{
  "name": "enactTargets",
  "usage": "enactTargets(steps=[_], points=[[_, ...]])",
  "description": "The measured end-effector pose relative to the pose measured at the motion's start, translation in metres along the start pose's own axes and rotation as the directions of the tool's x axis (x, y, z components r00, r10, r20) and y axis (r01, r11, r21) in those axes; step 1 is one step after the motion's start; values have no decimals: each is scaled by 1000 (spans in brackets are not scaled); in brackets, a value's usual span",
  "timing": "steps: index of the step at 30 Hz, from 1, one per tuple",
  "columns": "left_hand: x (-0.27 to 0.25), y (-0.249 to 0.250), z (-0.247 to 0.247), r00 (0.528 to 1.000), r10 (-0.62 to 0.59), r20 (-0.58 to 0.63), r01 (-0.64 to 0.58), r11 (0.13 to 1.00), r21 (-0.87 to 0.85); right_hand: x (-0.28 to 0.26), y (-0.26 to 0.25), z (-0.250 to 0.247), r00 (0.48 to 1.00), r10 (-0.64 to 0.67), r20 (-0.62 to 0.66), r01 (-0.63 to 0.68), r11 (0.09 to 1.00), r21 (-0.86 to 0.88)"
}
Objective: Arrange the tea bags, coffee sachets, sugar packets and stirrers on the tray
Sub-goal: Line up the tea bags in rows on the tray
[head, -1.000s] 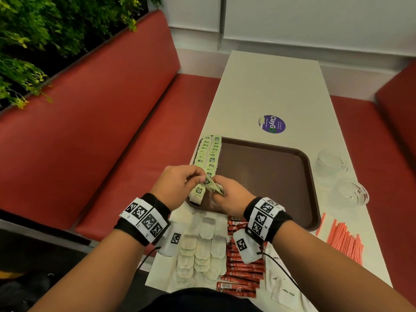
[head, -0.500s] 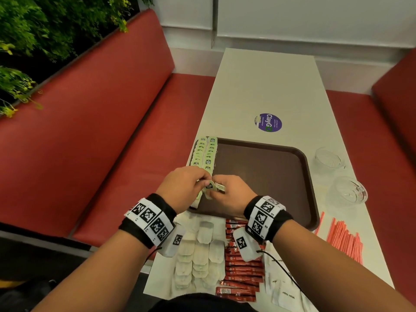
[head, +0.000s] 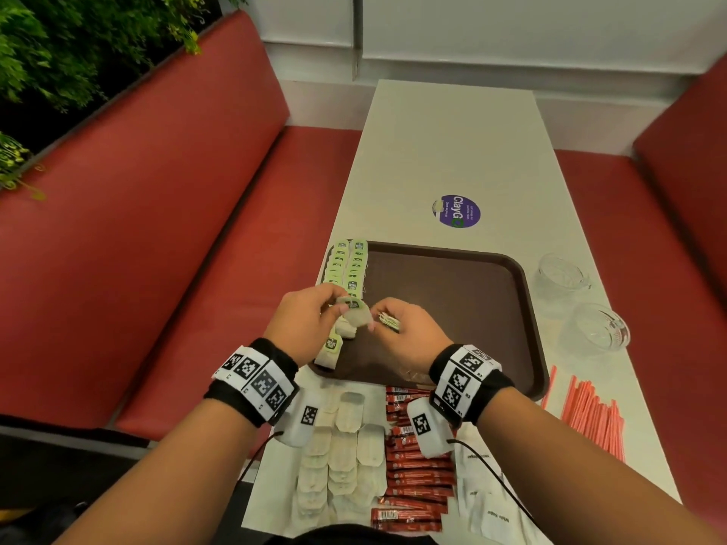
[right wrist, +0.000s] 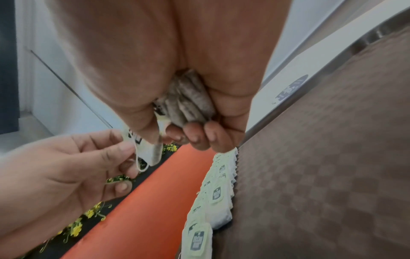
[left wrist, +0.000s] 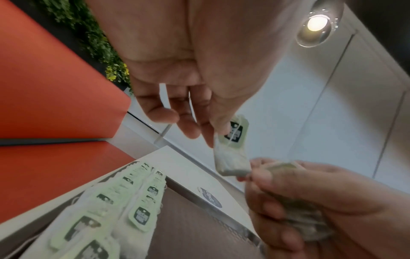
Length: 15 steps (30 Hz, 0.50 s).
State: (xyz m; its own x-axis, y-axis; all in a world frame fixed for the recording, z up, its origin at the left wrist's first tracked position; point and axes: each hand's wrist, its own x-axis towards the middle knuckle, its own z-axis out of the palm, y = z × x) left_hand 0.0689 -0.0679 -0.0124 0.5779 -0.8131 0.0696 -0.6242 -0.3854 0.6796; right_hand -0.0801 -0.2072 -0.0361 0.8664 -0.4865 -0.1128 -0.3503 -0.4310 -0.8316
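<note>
You are working over the near left corner of the brown tray (head: 452, 308), where two rows of green-tagged tea bags (head: 350, 265) are running along its left rim, touching the edge; the rest of the tray floor to the right is lying bare. Your left hand (head: 310, 324) is pinching a single tea bag (head: 356, 314) between thumb and fingertips, while your right hand (head: 405, 332) is curling round a small bunch of tea bags (right wrist: 188, 103). Since half a second ago your hands are pulling apart, the single bag now coming free of the bunch. Loose tea bags (head: 338, 458), red coffee sachets (head: 417, 466) and white sugar packets (head: 488, 505) are lying at the table's near edge, orange stirrers (head: 590, 418) to the right. A purple sticker (head: 458, 211) beyond the tray is reading "ClayGO".
</note>
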Motion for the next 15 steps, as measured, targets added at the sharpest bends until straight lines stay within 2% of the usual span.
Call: enactTargets(steps=[2,3,5,7,9,11,15], points=[[10,-7,1,999,-24,-35,26,999,42,-1,5,-5,997,79,-7,-78,995,64],[15,-10,2,999,-43,-8,43,995,88,-1,7,-6,993,121,-1,-120,987,108],[24,-16,8,984,-110,141,77,972,220,-2,10,-9,986,168,11,-168,973,158],[32,-20,17,930,-178,322,54,931,360,-3,13,-12,984,177,16,-178,970,165],[37,-25,27,878,-225,422,21,899,437,-4,15,-14,983,185,17,-185,973,141],[42,-28,35,869,-245,429,16,881,472,-6,15,-16,982,185,19,-186,976,116],[51,-37,45,904,-285,320,103,869,484,-8,16,-19,985,173,28,-175,979,101]])
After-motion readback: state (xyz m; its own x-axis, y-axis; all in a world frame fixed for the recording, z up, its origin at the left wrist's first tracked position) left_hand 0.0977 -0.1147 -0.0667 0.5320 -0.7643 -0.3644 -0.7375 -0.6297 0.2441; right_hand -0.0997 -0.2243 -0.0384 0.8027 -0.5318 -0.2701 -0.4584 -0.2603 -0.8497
